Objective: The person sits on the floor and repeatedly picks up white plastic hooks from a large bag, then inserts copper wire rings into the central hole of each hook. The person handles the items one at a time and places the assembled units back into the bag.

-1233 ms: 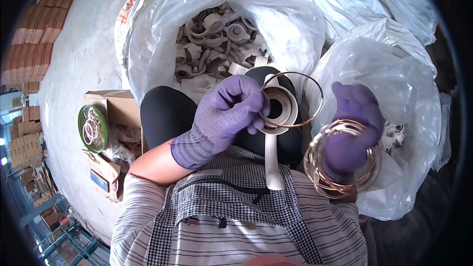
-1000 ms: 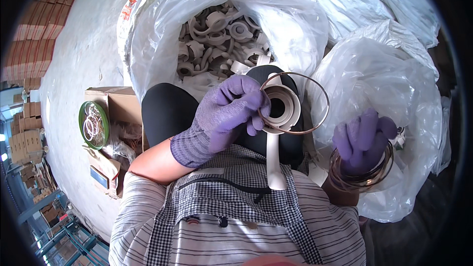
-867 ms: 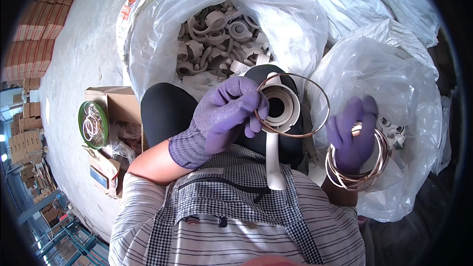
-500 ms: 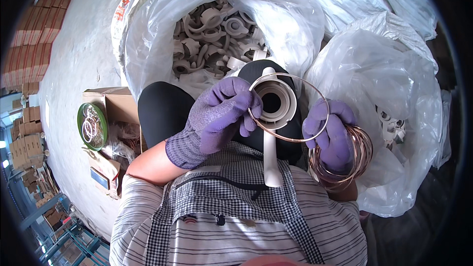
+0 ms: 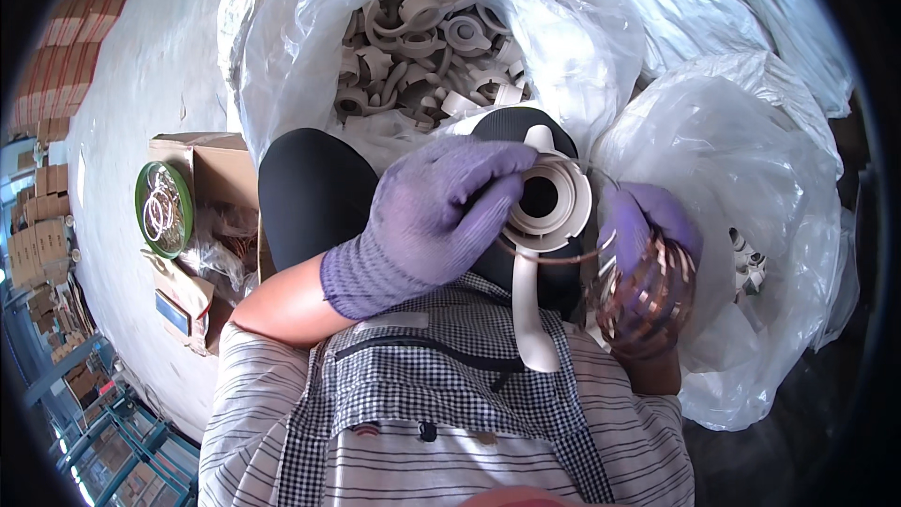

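A white plastic piece (image 5: 533, 310) with a round, stepped collar and a long curved handle stands over my right knee, its dark round opening facing up. My left hand (image 5: 422, 211), in a purple glove, reaches across to the collar's left rim with its fingers pinched together. One thin copper-coloured ring (image 5: 563, 260) runs from under those fingers past the front of the collar; part of it is hidden. To the right, my gloved right hand (image 5: 652, 216) is curled with a bunch of copper-coloured rings (image 5: 643, 305) hanging round it, blurred by motion.
Ahead, a large plastic-lined sack (image 5: 291, 66) holds many similar white plastic pieces (image 5: 422, 42). Another lined sack (image 5: 713, 160) at the right has a few small white parts inside. On the left stand a cardboard box (image 5: 225, 174) and a green round tray (image 5: 141, 202) with rings.
My left hand has moved right, onto the collar's rim, and the single ring has come lower around the piece. My right hand and its bunch of rings have shifted slightly.
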The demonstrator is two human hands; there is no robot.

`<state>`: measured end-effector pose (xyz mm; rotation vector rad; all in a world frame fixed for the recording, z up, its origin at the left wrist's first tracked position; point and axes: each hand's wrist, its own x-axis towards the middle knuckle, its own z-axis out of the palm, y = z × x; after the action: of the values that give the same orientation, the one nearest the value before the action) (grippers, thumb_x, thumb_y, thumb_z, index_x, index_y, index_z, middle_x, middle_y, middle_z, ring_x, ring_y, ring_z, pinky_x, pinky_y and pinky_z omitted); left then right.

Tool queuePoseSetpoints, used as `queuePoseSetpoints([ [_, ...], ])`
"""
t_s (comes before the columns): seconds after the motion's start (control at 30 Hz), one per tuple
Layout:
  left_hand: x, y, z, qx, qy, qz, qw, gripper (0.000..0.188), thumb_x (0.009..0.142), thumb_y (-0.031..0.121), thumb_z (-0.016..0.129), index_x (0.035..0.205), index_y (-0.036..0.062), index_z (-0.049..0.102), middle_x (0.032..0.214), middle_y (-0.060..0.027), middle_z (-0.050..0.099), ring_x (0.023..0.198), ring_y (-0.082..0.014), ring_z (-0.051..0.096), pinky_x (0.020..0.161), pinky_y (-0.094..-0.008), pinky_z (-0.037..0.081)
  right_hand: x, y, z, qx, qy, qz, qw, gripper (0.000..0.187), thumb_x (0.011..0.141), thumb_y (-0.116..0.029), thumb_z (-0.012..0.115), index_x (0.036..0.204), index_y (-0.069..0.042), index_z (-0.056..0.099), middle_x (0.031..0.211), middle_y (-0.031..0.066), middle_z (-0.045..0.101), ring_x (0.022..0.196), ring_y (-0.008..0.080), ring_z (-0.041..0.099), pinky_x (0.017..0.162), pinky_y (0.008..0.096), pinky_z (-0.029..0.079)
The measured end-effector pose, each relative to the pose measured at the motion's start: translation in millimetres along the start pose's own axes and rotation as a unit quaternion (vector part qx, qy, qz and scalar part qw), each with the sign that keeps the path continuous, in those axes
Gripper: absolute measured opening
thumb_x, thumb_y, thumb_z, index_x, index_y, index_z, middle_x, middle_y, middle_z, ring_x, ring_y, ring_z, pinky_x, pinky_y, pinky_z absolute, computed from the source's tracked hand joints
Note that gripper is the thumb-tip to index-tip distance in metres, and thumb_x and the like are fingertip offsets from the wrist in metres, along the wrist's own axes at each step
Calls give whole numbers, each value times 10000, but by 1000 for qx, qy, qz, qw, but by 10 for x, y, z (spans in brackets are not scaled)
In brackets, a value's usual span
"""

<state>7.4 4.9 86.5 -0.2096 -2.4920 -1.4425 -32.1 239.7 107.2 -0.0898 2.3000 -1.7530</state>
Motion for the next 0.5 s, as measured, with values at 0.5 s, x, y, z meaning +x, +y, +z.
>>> queuePoseSetpoints([
  [0.5, 22, -390, 198, -197, -58, -152, 967, 240, 1005, 93, 566, 1164, -27, 699, 1034, -109, 718, 941, -171, 696, 872, -297, 544, 111, 604, 149, -171, 13, -209, 963, 318, 922, -88, 687, 1206, 50, 655, 1065, 150, 711, 893, 231, 677, 830, 340, 544],
])
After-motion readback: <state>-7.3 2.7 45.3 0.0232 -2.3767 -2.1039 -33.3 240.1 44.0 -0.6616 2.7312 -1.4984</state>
